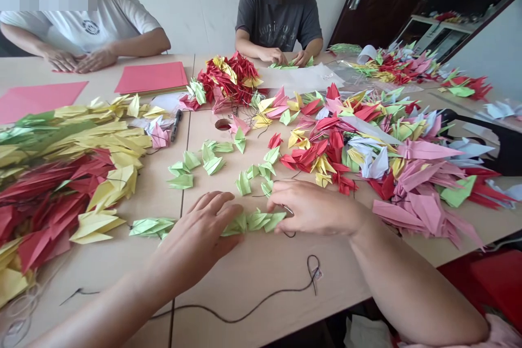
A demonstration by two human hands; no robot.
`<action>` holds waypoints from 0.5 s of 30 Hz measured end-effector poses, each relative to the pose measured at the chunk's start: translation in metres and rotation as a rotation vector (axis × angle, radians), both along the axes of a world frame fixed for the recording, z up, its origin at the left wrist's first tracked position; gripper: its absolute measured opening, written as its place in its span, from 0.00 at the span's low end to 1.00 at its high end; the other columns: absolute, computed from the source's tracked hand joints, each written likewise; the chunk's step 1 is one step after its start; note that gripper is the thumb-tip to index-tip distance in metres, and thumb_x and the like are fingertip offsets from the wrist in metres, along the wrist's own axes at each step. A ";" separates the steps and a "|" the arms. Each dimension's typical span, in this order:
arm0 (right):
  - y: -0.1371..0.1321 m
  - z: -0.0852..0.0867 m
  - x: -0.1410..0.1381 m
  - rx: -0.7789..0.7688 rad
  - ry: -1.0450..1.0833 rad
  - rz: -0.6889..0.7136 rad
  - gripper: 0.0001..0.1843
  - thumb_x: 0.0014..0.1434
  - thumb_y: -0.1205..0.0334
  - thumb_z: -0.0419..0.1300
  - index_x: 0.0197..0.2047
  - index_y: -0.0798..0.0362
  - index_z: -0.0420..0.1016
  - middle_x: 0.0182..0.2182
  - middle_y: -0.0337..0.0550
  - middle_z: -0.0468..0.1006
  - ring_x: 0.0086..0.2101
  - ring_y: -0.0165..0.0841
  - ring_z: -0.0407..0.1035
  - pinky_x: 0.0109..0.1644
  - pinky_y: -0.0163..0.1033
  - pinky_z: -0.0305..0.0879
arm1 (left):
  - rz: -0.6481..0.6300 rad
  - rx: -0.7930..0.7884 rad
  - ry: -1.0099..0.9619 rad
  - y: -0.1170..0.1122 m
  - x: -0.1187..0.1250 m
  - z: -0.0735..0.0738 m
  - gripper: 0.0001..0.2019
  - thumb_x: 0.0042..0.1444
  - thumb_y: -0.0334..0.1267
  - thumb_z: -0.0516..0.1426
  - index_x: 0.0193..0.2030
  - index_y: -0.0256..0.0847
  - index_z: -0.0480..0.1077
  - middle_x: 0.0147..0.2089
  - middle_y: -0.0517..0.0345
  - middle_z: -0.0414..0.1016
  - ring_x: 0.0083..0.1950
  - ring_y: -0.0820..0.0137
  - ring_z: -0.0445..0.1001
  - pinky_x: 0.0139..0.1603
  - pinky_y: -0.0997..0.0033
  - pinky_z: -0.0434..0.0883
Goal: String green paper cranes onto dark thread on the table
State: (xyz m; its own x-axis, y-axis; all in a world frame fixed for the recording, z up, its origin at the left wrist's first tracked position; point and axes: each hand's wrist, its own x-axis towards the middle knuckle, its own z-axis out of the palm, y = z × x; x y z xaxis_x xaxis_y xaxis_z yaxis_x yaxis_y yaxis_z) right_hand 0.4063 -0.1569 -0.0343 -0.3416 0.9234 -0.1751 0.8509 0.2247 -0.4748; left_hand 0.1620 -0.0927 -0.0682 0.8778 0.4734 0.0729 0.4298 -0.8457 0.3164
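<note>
**Head view, live:** looking down at the tabletop, both hands on the work right now

**Green paper-crane string:** lying flat on the pale wooden table, right between the two hands

**Left hand:** wide open, palm down, fingers spread, fingertips pressing on the near end of the string, no grip

**Right hand:** half curled over the far end of the string, a thin metal glint at the fingers; pinch or plain contact, impossible to tell from here

**Black cord:** looping across the table just below the string, with a small paper tag on it

**Left of the string:** big heap of red and yellow paper cranes, plus a smaller bunch of green ones just beside the string

**Right of the string:** a sprawling pile of pink, red and pale blue cranes

**Beyond the string:** loose green cranes close by, then a red-and-yellow cluster, a black marker and stacked red paper sheets

**Far end, well past the string:** two co-workers, hands resting on the table; one pair on green cranes, the other beside red paper
</note>
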 end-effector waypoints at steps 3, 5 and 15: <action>0.000 0.005 0.008 0.044 0.043 -0.063 0.10 0.58 0.58 0.69 0.42 0.51 0.80 0.38 0.39 0.77 0.39 0.34 0.73 0.41 0.38 0.67 | -0.020 -0.035 -0.008 -0.002 -0.001 0.000 0.11 0.61 0.42 0.60 0.49 0.46 0.68 0.60 0.50 0.71 0.63 0.52 0.66 0.58 0.49 0.70; 0.003 0.003 0.010 0.125 0.035 -0.178 0.09 0.62 0.63 0.65 0.45 0.54 0.78 0.42 0.44 0.77 0.42 0.37 0.72 0.45 0.41 0.67 | -0.032 -0.027 -0.022 -0.003 -0.001 -0.001 0.16 0.60 0.44 0.61 0.53 0.45 0.67 0.61 0.49 0.71 0.64 0.51 0.65 0.61 0.48 0.69; 0.017 -0.021 0.004 0.187 0.064 -0.314 0.15 0.63 0.69 0.61 0.53 0.55 0.74 0.50 0.48 0.74 0.38 0.33 0.74 0.44 0.40 0.70 | -0.153 -0.096 -0.066 -0.005 0.015 0.007 0.23 0.63 0.50 0.57 0.60 0.41 0.67 0.59 0.46 0.75 0.64 0.52 0.67 0.65 0.43 0.65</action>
State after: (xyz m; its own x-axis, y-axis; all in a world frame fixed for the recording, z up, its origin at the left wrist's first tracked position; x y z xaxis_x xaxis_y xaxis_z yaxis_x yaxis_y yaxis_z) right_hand 0.4100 -0.1401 -0.0553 -0.0413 0.9990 0.0197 0.8620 0.0456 -0.5049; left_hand 0.1769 -0.0979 -0.0613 0.9348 0.3425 0.0941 0.2742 -0.8642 0.4218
